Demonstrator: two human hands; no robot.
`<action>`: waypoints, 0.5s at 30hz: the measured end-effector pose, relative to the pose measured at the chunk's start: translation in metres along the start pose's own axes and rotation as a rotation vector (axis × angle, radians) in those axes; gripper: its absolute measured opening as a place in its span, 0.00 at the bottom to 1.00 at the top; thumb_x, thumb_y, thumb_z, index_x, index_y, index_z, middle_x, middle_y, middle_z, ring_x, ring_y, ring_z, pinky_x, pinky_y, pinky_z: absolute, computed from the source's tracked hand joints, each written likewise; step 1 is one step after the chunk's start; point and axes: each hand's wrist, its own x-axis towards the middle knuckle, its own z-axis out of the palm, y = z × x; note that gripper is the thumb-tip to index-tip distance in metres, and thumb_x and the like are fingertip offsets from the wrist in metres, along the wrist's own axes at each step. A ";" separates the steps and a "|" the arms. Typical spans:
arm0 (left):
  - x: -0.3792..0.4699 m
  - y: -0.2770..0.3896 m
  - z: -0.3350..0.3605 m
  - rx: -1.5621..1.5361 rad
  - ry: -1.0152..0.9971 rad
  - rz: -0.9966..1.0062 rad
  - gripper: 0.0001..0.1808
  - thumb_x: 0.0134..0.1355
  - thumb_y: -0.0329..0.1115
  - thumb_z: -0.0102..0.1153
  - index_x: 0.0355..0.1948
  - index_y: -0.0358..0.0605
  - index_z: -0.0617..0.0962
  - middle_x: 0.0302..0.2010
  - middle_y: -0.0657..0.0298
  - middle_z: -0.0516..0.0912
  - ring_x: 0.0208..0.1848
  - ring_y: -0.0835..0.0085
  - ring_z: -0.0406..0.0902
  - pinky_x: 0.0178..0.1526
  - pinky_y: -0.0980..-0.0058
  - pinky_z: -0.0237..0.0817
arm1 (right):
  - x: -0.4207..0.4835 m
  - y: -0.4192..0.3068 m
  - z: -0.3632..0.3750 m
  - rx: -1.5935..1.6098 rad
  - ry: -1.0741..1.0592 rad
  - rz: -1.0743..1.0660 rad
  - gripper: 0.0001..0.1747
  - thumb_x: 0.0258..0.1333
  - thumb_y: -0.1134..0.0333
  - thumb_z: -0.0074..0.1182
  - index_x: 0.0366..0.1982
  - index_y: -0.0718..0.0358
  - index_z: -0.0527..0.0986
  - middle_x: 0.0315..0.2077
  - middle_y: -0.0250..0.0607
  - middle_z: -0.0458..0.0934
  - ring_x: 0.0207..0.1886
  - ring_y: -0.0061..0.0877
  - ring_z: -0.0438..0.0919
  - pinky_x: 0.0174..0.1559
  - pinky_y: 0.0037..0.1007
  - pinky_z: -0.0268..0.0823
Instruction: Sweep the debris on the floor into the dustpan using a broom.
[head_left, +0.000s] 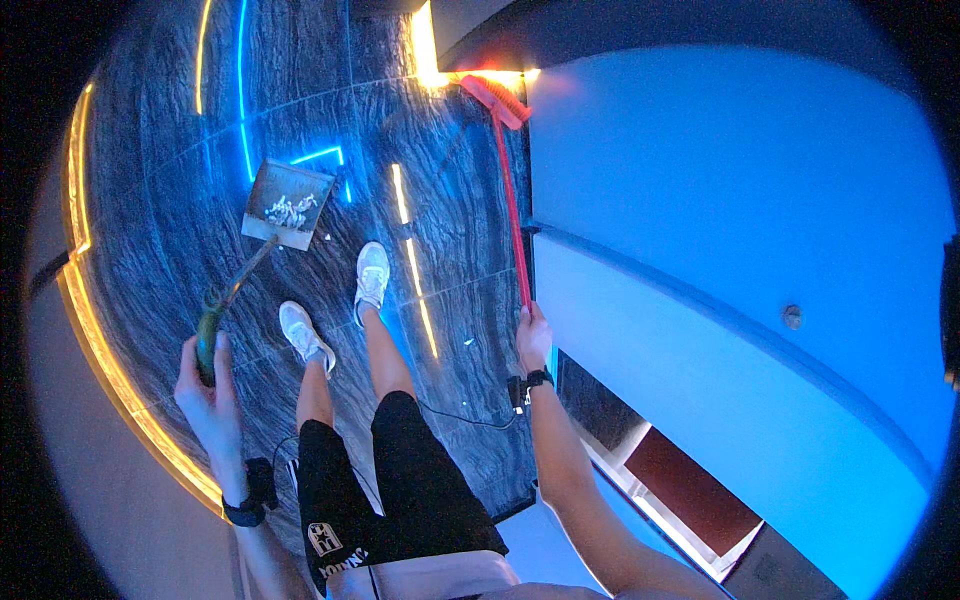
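My left hand (212, 375) is closed around the green grip of a long-handled dustpan (289, 180). Crumpled white scraps (291, 211) lie in its pan, which is at the upper left over the dark, veined floor. My right hand (534, 337) grips the end of the red handle of a broom (514, 217). The broom's red head (496, 101) is at the top, close to the corner where the floor meets the lit wall. The pan and the broom head are well apart. Whether the pan touches the floor, I cannot tell.
Small white bits (469, 342) lie on the floor (450, 300), one beside the pan. A blue-lit wall (712, 172) runs along the right. Glowing yellow strip light (112, 375) edges the curved left side. My feet in white shoes (373, 274) stand between the tools. Cables hang near both wrists.
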 end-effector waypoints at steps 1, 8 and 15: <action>0.005 -0.003 0.009 -0.009 -0.012 -0.002 0.10 0.74 0.37 0.58 0.44 0.40 0.80 0.23 0.74 0.64 0.25 0.87 0.58 0.27 0.82 0.49 | 0.010 0.017 0.008 -0.011 0.006 0.009 0.24 0.71 0.52 0.46 0.57 0.60 0.76 0.41 0.62 0.83 0.43 0.59 0.82 0.45 0.57 0.72; 0.011 -0.020 0.023 0.091 -0.072 0.078 0.10 0.77 0.38 0.52 0.46 0.40 0.76 0.24 0.68 0.68 0.27 0.83 0.62 0.29 0.79 0.56 | 0.044 0.023 0.035 -0.327 -0.124 0.111 0.20 0.75 0.51 0.36 0.55 0.55 0.68 0.35 0.65 0.83 0.41 0.64 0.82 0.43 0.62 0.73; 0.012 -0.001 0.014 0.104 -0.101 0.090 0.10 0.76 0.37 0.52 0.44 0.40 0.74 0.24 0.63 0.70 0.26 0.78 0.65 0.29 0.74 0.59 | -0.005 0.071 0.012 -0.198 -0.210 0.242 0.20 0.75 0.50 0.36 0.57 0.53 0.67 0.40 0.65 0.83 0.45 0.64 0.81 0.48 0.62 0.72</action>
